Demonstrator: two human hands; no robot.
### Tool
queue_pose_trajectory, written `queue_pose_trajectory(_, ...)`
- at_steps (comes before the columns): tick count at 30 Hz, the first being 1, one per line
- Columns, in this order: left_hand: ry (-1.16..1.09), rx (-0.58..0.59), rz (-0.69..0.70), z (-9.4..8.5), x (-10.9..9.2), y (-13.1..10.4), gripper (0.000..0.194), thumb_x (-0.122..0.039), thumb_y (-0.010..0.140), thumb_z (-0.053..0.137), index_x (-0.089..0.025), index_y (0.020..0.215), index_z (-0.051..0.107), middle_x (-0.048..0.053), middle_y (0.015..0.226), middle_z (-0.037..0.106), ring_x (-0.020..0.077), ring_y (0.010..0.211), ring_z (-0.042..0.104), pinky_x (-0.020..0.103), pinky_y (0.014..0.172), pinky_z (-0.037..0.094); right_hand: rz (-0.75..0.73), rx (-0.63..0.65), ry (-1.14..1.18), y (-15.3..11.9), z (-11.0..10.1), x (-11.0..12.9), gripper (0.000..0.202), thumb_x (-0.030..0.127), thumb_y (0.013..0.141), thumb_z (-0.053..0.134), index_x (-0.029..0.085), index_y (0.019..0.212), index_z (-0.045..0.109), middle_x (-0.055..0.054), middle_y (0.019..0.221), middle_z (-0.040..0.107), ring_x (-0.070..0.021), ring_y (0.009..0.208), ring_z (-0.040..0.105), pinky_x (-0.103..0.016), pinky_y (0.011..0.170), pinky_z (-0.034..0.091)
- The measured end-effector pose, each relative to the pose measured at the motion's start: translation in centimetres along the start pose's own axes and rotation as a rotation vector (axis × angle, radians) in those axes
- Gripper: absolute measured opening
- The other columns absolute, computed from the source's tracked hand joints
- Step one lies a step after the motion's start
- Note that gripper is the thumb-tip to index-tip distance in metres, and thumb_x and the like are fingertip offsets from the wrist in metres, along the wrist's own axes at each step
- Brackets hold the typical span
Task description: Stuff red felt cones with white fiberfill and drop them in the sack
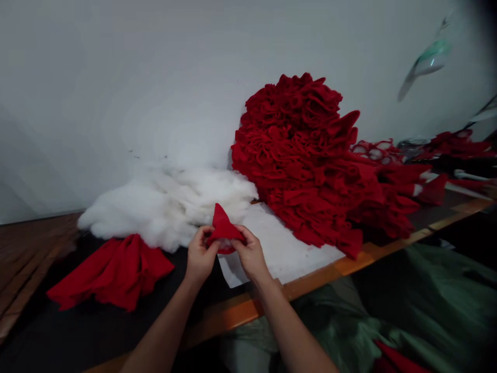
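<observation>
A small red cone-shaped fabric piece (pixel 222 223) is held between both hands, its pointed tip up and its open rim toward me. Some white stuffing shows inside the rim. My left hand (pixel 201 255) pinches the left side of the rim, thumb in front. On the right side, my right hand (pixel 250 253) grips the rim the same way. Just behind the hands lies a mound of fluffy white stuffing (pixel 155 204). Under and beyond my right hand is a white sheet (pixel 287 251) on the dark table.
A tall pile of red fabric pieces (pixel 298 150) leans against the wall at centre right. Several flat red pieces (pixel 120 272) lie at left. Wooden edging (pixel 236 315) runs along the table's front. Green cloth (pixel 349 321) hangs below at right. Brown slats (pixel 23 280) stand far left.
</observation>
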State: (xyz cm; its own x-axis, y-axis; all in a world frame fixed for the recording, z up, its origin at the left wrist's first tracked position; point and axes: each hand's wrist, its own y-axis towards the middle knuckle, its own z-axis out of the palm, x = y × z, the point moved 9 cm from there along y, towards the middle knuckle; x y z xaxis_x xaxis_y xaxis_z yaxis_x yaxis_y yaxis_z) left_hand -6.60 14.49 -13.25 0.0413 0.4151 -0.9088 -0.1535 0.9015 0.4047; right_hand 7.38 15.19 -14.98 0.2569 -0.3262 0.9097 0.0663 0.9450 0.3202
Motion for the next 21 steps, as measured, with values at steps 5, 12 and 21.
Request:
queue_pose_trajectory(5,0.085,0.048,0.018,0.1,0.8,0.0,0.027,-0.017,0.062,0.059,-0.016,0.089,0.057,0.003,0.085,0.06,0.0158,0.079,0.057,0.029,0.072,0.046,-0.023,-0.025,-0.101,-0.1,0.4,0.7,0.031,0.01,0.059,0.049,0.019,0.087,0.06,0.0,0.085,0.063,-0.0157,0.08,0.057,-0.028,0.076,0.046)
queue_pose_trajectory(12,0.197,0.031,0.074,-0.6,0.3,0.0,0.018,-0.015,0.066,0.055,-0.017,0.083,0.06,0.003,0.08,0.061,0.0148,0.074,0.056,0.026,0.068,0.045,0.0,0.137,-0.059,0.0,0.3,1.2,0.034,0.018,0.063,0.061,0.021,0.096,0.057,-0.001,0.094,0.063,-0.0164,0.088,0.058,-0.03,0.081,0.046)
queue_pose_trajectory(21,0.088,-0.037,-0.022,-0.8,0.1,0.3,0.013,-0.015,0.062,0.056,-0.016,0.075,0.054,-0.002,0.069,0.058,0.0114,0.064,0.054,0.022,0.06,0.044,-0.042,0.17,-0.1,0.1,0.4,0.8,0.039,0.021,0.064,0.066,0.022,0.102,0.056,-0.003,0.101,0.059,-0.0169,0.094,0.056,-0.03,0.082,0.046)
